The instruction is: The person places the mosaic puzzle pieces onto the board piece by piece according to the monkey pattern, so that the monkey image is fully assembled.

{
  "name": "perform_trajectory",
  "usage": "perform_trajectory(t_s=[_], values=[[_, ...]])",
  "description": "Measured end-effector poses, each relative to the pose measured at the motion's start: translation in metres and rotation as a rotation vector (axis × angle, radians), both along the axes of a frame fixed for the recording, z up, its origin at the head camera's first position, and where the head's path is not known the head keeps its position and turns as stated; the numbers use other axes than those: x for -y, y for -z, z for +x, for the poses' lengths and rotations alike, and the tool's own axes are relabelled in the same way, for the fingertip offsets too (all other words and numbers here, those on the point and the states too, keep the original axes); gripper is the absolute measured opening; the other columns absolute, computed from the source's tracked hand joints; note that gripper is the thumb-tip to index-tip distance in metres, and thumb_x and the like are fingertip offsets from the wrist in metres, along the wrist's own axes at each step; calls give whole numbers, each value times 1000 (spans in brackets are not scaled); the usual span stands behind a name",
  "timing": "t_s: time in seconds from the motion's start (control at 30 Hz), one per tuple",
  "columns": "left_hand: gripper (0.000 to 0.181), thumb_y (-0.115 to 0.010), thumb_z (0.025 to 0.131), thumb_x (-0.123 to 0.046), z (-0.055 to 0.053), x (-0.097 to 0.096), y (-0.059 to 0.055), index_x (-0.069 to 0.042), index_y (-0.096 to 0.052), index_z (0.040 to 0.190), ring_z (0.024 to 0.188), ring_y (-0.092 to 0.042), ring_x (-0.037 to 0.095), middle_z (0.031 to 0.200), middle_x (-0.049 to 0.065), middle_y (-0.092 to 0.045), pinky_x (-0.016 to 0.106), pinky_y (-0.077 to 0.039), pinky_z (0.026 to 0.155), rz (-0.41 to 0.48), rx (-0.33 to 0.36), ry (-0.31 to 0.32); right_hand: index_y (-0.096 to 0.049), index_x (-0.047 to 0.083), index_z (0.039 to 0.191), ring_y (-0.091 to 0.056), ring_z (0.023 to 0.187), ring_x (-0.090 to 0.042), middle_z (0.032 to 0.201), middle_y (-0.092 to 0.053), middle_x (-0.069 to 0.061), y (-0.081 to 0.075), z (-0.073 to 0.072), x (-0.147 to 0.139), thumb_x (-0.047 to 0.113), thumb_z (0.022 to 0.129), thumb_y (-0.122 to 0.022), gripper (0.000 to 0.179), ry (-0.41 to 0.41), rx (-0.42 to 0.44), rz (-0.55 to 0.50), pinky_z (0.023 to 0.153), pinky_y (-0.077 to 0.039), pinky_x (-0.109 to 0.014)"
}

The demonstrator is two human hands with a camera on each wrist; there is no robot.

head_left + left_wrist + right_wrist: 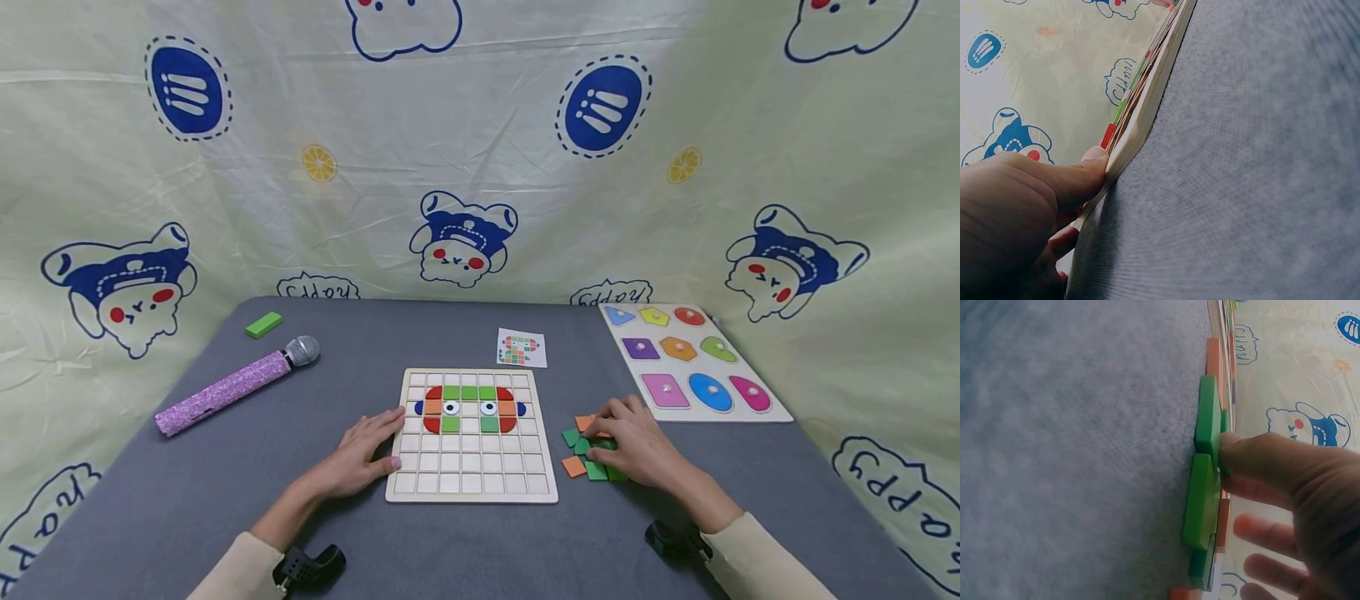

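A pale wooden grid board (470, 489) lies in front of me, with red, orange, green, blue and eye tiles (489, 408) set in its upper rows. At its left edge rests my left hand (351, 457), fingers extended; the left wrist view shows the thumb (1093, 164) pressing the board's rim. To the right of the board, my right hand (633, 442) reaches down over a loose pile of green tiles (596, 471) and orange tiles (573, 467). In the right wrist view its thumb (1241, 450) touches the green tiles (1208, 415); I cannot tell whether it pinches one.
Behind the board lies a small picture card (522, 348). A shape puzzle board (660, 367) with knobbed pieces sits at the back right. A pink glittery microphone (232, 387) and a green block (264, 325) are at the left. A printed cloth (480, 150) hangs behind the table.
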State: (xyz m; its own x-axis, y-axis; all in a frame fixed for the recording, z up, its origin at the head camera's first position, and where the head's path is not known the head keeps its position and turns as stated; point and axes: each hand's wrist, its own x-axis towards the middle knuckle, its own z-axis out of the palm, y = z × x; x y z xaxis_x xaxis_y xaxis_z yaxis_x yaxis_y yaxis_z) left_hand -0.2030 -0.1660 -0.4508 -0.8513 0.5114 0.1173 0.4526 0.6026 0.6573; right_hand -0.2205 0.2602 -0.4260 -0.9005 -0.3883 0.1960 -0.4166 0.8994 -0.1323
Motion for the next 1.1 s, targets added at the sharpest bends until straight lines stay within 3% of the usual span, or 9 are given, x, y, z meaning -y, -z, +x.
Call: perform_trajectory(t_s=[0.2,0.4,0.83,1.1], values=[[61,-57,93,-20,-1,0,1,4,-33,144,142,-19,44,154,19,-26,64,-6,112,10,1,1,-72,22,93,-41,93,-17,97,-55,2,-7,3,10,35,77,-76,21,-23,-12,-11,76,-35,-35],[61,-58,93,-19,0,0,1,4,-33,144,142,-20,44,154,20,-27,64,-6,112,12,-5,2,-73,21,95,-43,93,-15,94,-58,4,-14,5,39,33,76,-77,22,-88,-17,-85,80,-37,-37],[62,-57,93,-21,-1,1,0,4,-32,144,142,-19,44,154,20,-26,64,-6,112,9,5,10,-73,20,89,-43,84,-12,88,-62,3,-11,0,112,35,76,-77,20,-254,-118,-117,75,-38,-31],[62,-57,94,-22,-1,2,0,4,-32,144,142,-18,44,155,20,-25,64,-6,112,9,5,17,-74,21,90,-45,82,-12,87,-62,5,-8,-3,158,36,77,-74,19,-291,-133,-87,71,-39,-28]])
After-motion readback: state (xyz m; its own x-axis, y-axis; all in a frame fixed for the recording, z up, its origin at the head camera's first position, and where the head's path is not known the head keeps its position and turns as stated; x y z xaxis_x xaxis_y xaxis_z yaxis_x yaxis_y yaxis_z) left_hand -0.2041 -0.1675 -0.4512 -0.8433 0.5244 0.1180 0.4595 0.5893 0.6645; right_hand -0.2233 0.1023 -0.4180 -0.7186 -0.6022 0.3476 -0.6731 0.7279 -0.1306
